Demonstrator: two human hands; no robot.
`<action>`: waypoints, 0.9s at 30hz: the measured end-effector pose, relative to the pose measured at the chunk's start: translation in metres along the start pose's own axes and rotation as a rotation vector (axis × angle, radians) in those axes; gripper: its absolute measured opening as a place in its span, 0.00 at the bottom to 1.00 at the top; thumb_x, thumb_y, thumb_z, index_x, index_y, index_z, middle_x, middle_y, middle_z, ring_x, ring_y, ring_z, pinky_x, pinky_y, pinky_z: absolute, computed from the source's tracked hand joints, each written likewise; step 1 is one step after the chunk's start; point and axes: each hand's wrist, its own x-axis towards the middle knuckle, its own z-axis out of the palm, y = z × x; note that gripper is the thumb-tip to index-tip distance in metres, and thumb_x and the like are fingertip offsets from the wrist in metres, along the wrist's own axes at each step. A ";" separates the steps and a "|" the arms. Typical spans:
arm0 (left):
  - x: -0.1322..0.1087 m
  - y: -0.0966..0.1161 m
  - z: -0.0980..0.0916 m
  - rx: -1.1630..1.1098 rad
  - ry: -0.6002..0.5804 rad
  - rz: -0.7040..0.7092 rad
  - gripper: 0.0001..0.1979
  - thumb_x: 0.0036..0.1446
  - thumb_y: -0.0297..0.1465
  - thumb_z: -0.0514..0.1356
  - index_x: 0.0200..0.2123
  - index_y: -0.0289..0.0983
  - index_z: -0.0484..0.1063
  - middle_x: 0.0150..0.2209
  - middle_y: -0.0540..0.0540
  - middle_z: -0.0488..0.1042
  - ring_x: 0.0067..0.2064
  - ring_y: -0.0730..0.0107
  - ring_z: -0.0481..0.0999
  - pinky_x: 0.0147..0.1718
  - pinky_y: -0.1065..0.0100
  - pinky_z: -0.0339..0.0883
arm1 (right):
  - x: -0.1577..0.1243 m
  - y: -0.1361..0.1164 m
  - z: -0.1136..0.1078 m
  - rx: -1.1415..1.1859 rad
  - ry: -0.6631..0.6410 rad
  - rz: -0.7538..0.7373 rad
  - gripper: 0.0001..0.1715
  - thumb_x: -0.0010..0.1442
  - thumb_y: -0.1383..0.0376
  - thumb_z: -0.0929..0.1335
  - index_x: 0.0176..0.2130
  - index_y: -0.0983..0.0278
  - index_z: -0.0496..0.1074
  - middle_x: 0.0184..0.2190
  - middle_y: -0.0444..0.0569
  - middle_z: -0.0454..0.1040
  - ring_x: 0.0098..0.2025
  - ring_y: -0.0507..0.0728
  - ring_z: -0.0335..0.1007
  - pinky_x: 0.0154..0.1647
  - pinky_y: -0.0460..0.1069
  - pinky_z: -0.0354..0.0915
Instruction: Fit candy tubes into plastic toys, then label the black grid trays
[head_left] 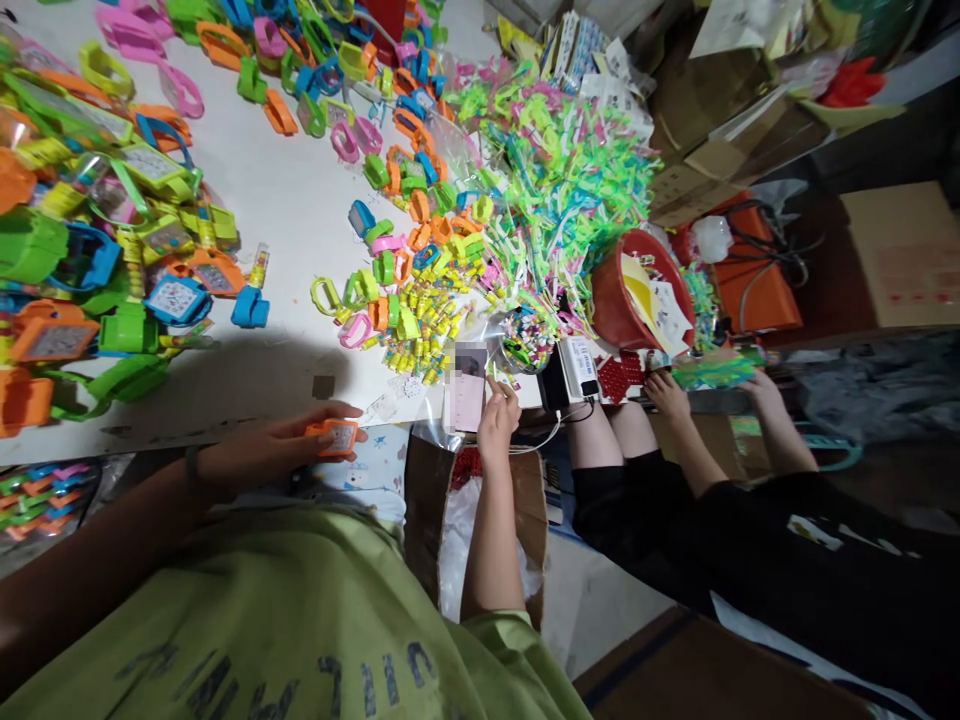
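In my left hand (326,425), at the table's front edge, is an orange toy watch (335,437) with a small patterned square face; the fingers are closed round it. My right hand (499,418) is beside a phone (468,395) with a pale pink lower screen, its upper part blurred out. One fingertip is at the phone's right edge and the other fingers are curled; whether they hold anything is hidden. Just beyond the phone lie small yellow tubes (424,315) of beads. A clear container of colourful beads (527,337) stands to their right.
Toy watches (157,210) pile up at left. Green and pink plastic strips (555,170) heap up at back right. A red bucket (604,285) and a white power bank (580,365) stand nearer. A co-worker's hands (667,393) are at right. Below the table is an open carton (534,500).
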 end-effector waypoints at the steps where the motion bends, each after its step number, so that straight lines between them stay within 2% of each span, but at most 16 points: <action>1: 0.000 0.000 0.000 -0.006 -0.009 0.004 0.19 0.57 0.36 0.65 0.51 0.39 0.71 0.49 0.45 0.76 0.50 0.64 0.75 0.51 0.65 0.68 | 0.002 0.000 0.001 -0.002 -0.002 0.002 0.34 0.70 0.52 0.47 0.59 0.58 0.68 0.57 0.54 0.64 0.59 0.61 0.59 0.58 0.58 0.53; 6: -0.004 0.005 0.004 0.013 0.023 0.009 0.20 0.55 0.37 0.66 0.49 0.38 0.72 0.45 0.47 0.77 0.51 0.62 0.74 0.54 0.60 0.66 | 0.011 -0.003 0.003 -0.004 -0.021 -0.003 0.34 0.69 0.50 0.48 0.59 0.56 0.69 0.57 0.53 0.64 0.58 0.61 0.59 0.58 0.58 0.53; 12: -0.007 0.008 0.006 0.021 0.056 -0.009 0.23 0.53 0.38 0.67 0.50 0.36 0.71 0.47 0.44 0.76 0.52 0.60 0.74 0.55 0.58 0.66 | 0.015 -0.007 0.005 -0.005 -0.039 -0.013 0.33 0.69 0.50 0.48 0.58 0.56 0.69 0.58 0.53 0.63 0.58 0.63 0.58 0.58 0.60 0.53; 20: -0.006 0.004 0.001 0.048 0.040 -0.019 0.23 0.55 0.38 0.66 0.52 0.36 0.70 0.48 0.43 0.78 0.51 0.60 0.76 0.53 0.60 0.68 | 0.012 -0.008 0.004 -0.010 -0.033 -0.016 0.32 0.69 0.51 0.49 0.58 0.55 0.69 0.58 0.53 0.63 0.58 0.63 0.57 0.58 0.61 0.53; 27: -0.003 -0.003 -0.005 0.019 -0.011 0.040 0.14 0.57 0.35 0.63 0.48 0.43 0.75 0.44 0.53 0.80 0.50 0.66 0.77 0.47 0.71 0.70 | 0.006 -0.005 -0.002 -0.018 0.034 -0.009 0.33 0.70 0.50 0.49 0.55 0.57 0.71 0.57 0.54 0.64 0.58 0.62 0.59 0.58 0.60 0.53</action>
